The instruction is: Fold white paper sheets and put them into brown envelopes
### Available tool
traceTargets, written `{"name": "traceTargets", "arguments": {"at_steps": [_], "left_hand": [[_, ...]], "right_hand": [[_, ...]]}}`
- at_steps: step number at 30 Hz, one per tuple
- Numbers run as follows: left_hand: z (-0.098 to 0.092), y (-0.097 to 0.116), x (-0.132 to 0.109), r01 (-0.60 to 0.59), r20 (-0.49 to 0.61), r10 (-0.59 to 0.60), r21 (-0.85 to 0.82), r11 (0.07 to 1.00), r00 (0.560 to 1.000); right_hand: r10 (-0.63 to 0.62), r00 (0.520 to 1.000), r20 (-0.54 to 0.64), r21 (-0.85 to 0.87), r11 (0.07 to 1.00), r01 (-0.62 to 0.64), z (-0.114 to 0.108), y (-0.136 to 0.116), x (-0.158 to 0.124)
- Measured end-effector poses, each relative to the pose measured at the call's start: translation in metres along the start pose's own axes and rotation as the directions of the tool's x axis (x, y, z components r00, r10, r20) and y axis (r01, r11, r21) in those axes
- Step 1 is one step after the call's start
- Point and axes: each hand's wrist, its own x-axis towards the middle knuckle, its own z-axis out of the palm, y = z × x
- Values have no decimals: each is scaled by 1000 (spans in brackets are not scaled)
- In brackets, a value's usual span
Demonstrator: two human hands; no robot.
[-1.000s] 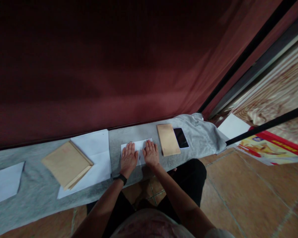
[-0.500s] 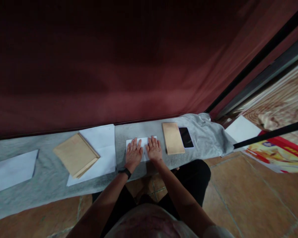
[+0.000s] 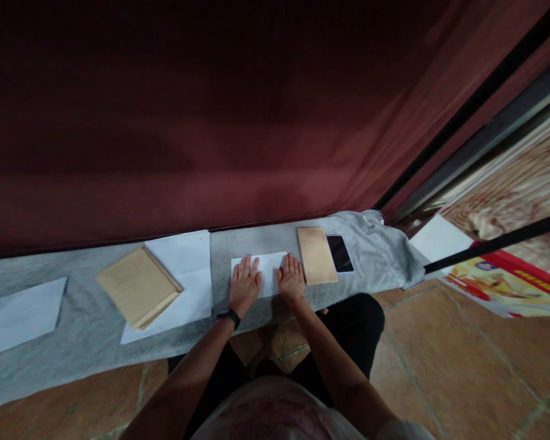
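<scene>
White paper: a small rectangular sheet of plain white paper (image 3: pixel 267 275) is laid flat on the desk, directly in front of the person; whether it is folded cannot be told.
Left hand: the bare left hand (image 3: pixel 244 289), below a black wristband (image 3: pixel 230 316), is placed palm down over the sheet's left end, with the fingers spread.
Right hand: the bare right hand (image 3: pixel 291 281) is set palm down at the sheet's right end, and that edge is partly covered by it.
Grip: neither grip is closed on anything; both hands are opened out flat, and the middle of the sheet is left exposed between them.
Pressing: the sheet appears to be smoothed. For a good result, even pressure is best applied through whole palms and fingers, and any strokes are best directed outward so that no crease is trapped in the middle.
Cloth: the long, narrow desk (image 3: pixel 223 244) is covered in soft grey fabric, so firm but gentle pressure is advised, lest the paper be dragged or the fabric rucked.
Tan envelope: a flat, tan paper envelope (image 3: pixel 318 255) is positioned just beside the right hand; care is needed so that it is not nudged.
</scene>
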Motion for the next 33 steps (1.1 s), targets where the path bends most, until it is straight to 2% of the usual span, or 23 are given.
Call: {"name": "traceTargets", "arguments": {"at_steps": [2, 7, 16, 26, 30, 33], "left_hand": [[0, 0, 0, -1, 0, 1, -6, 1000, 1000], [-2, 0, -1, -11, -2, 11, 16, 1000, 1000], [0, -4, -3, -7, -19, 8, 23, 1000, 1000], [-7, -24, -32, 70, -63, -68, 32, 997, 996], [-14, -14, -43, 92, -63, -90, 30, 995, 994], [-15, 4, -53, -14, -19, 14, 14, 1000, 1000]], "right_hand": [[-16, 1000, 3, 2, 1000, 16, -2, -3, -5], [-164, 985, 55, 41, 986, 162, -3, -12, -25], [-104, 994, 20, 29, 994, 104, -6, -3, -36], [-87, 996, 19, 32, 996, 87, -8, -2, -37], [-80, 996, 27, 40, 996, 79, -9, -3, -37], [-74, 997, 36, 40, 997, 72, -10, -4, -37]]}}
